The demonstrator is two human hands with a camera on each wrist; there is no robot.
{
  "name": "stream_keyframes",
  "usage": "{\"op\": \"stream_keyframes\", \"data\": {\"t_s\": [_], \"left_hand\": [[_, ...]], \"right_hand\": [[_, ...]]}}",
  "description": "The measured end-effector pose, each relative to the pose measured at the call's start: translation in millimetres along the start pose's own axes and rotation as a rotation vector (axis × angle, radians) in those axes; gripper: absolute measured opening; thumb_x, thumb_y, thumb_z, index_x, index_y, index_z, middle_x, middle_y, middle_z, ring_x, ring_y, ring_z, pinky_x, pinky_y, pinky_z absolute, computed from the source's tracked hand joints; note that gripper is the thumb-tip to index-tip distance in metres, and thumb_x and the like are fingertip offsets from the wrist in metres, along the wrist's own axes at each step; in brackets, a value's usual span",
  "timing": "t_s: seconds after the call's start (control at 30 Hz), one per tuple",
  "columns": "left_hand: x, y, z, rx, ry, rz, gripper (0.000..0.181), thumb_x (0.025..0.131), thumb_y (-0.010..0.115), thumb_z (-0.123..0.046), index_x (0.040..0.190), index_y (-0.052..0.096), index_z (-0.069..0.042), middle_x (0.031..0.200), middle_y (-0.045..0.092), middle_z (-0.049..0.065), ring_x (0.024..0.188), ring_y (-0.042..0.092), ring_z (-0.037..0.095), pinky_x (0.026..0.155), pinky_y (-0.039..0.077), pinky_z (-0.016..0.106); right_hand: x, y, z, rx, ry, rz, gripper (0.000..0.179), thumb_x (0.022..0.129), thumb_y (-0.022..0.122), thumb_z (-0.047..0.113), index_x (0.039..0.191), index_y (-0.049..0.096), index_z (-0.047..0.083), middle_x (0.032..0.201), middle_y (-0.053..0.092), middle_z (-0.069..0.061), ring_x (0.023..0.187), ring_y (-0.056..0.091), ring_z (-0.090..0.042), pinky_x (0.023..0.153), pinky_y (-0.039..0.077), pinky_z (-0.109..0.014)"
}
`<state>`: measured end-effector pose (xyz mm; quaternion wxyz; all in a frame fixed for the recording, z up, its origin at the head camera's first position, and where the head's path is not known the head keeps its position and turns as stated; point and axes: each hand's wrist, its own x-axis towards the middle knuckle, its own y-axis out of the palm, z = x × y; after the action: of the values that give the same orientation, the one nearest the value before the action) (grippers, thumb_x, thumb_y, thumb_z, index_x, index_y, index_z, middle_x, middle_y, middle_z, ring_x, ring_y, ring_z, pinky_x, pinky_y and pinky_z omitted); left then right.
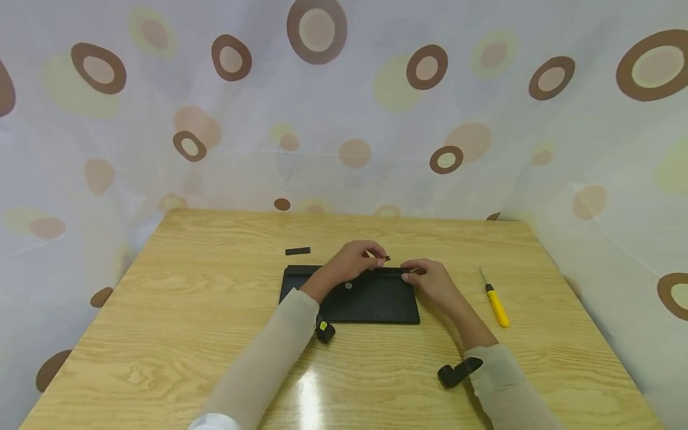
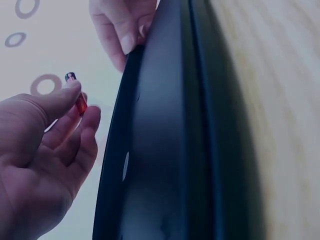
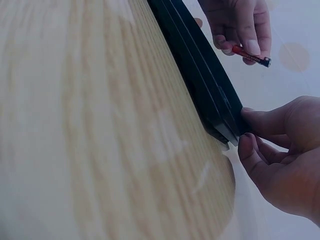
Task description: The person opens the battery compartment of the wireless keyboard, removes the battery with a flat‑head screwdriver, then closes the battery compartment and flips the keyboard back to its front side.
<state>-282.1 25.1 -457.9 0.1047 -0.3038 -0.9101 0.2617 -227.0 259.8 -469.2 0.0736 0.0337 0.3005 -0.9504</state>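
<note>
A flat black keyboard lies underside up on the table, a raised ridge along its far edge and a small round pale sticker on it. Over that far edge, my left hand pinches a small red and black battery between thumb and fingers. The battery is held clear of the keyboard in the left wrist view. At the far right corner, my right hand grips the keyboard's edge with thumb and fingertips. My left forearm hides part of the keyboard's left side.
A small black strip-shaped cover lies beyond the keyboard's far left corner. To the right of my right hand lies a screwdriver with a yellow handle, its tip pointing away. Patterned cloth hangs behind the wooden table.
</note>
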Motion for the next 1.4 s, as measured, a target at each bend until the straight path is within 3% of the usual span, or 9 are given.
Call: {"op": "stream_keyframes", "data": {"t_s": [0.3,0.5,0.77,0.97,1.4], "left_hand": [[-3.3,-10.1,8.9,-0.086,-0.009,0.025,0.026,0.1,0.064,-0.013,0.126,0.068,-0.012,0.119,0.067,0.008,0.1,0.069,0.019,0.082,0.055,0.032],[-4.9,-15.2,13.6,-0.066,0.0,0.01,0.028,0.098,0.065,-0.011,0.126,0.069,-0.01,0.118,0.069,0.009,0.104,0.067,0.022,0.082,0.055,0.032],[-4.7,-24.1,18.8,-0.028,-0.035,0.003,0.031,0.097,0.068,-0.013,0.128,0.07,-0.012,0.123,0.069,0.007,0.11,0.065,0.022,0.092,0.054,0.038],[-3.7,-36.2,23.7,-0.033,-0.067,0.006,0.03,0.095,0.07,-0.011,0.125,0.071,-0.012,0.121,0.07,0.008,0.108,0.066,0.021,0.089,0.055,0.036],[1.3,-70.1,33.6,0.185,-0.12,0.057,0.028,0.094,0.07,-0.008,0.122,0.073,-0.007,0.124,0.071,0.009,0.115,0.064,0.025,0.099,0.052,0.04]], "right_hand": [[-0.3,1,1,-0.011,-0.004,-0.005,0.036,0.099,0.065,0.017,0.133,0.064,0.004,0.123,0.065,-0.02,0.11,0.063,-0.032,0.094,0.05,-0.046],[-1.6,1,2,-0.012,-0.005,-0.007,0.036,0.099,0.065,0.016,0.133,0.064,0.005,0.123,0.065,-0.02,0.111,0.063,-0.033,0.096,0.05,-0.049],[-2.5,1,2,-0.015,-0.003,-0.004,0.036,0.1,0.064,0.016,0.135,0.063,0.005,0.126,0.063,-0.02,0.113,0.062,-0.033,0.097,0.049,-0.05],[-3.1,1,3,-0.01,-0.005,-0.002,0.036,0.1,0.063,0.015,0.135,0.063,0.004,0.126,0.063,-0.02,0.113,0.062,-0.033,0.097,0.05,-0.049],[-3.3,1,4,0.003,0.003,0.002,0.036,0.1,0.064,0.014,0.134,0.063,0.004,0.124,0.064,-0.02,0.111,0.063,-0.031,0.096,0.05,-0.047]]}}
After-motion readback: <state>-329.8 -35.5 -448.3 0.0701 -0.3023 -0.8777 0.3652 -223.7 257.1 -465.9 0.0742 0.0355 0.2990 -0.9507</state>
